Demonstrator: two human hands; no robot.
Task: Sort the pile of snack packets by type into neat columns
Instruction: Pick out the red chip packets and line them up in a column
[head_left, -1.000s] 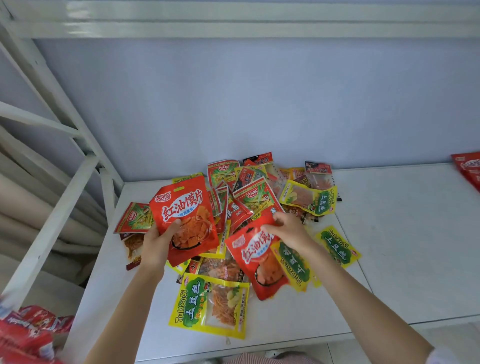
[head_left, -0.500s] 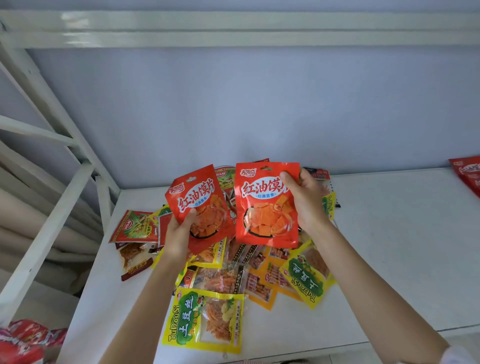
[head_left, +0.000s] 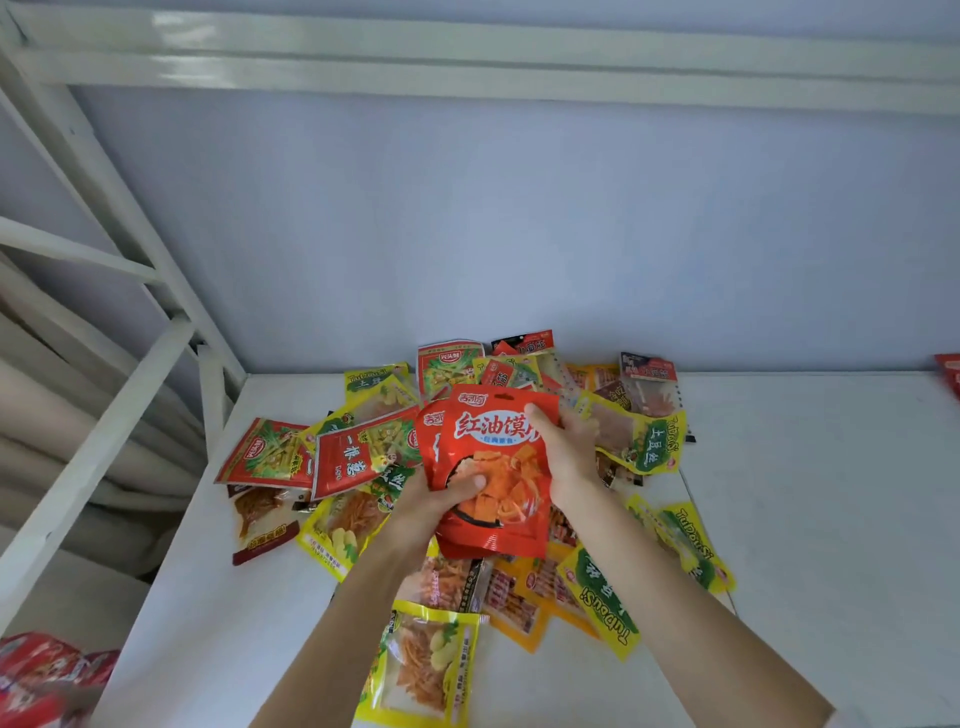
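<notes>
A second red packet (head_left: 427, 441) sat behind the front red packet (head_left: 498, 467), showing only a strip at its 9 o'clock edge. The right hand (head_left: 566, 457) covered the last printed character on that front packet, and the left hand (head_left: 441, 499) hid its lower corner. At 3 o'clock a red packet (head_left: 949, 371) was cut by the frame edge. At 7 o'clock, red wrappers (head_left: 41, 675) were blurred and cropped. Small print on the pile (head_left: 519, 582) was unreadable.

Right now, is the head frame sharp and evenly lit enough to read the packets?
Head view: red packets in both hands sharp, print legible; soft daylight, mild glare on the top beam; wide-angle bending of the frame; lower-left red packets blurred.
</notes>
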